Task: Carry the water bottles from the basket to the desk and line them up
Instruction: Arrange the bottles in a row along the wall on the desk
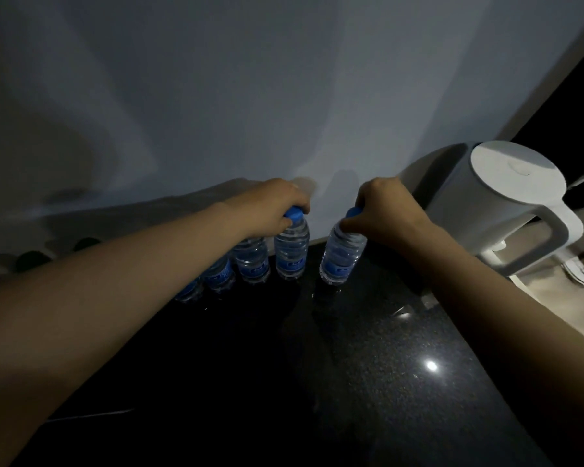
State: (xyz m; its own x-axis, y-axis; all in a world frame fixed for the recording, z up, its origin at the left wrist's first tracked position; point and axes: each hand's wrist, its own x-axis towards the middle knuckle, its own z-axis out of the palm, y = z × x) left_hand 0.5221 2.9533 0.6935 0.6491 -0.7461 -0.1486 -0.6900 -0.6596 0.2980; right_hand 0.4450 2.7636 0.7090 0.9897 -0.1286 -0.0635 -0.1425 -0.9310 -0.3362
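**Blue on Black**

The water bottles (291,254) are clear, with blue caps (295,215) and blue labels (292,265). The desk (351,382) is glossy black with fine pale speckles. The wall (250,96) is pale grey; the kettle (506,193) is white.

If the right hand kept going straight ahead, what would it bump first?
Probably the pale wall, though depth is unclear. The right hand, gripping a bottle, points at it; the white kettle stands off to the right.
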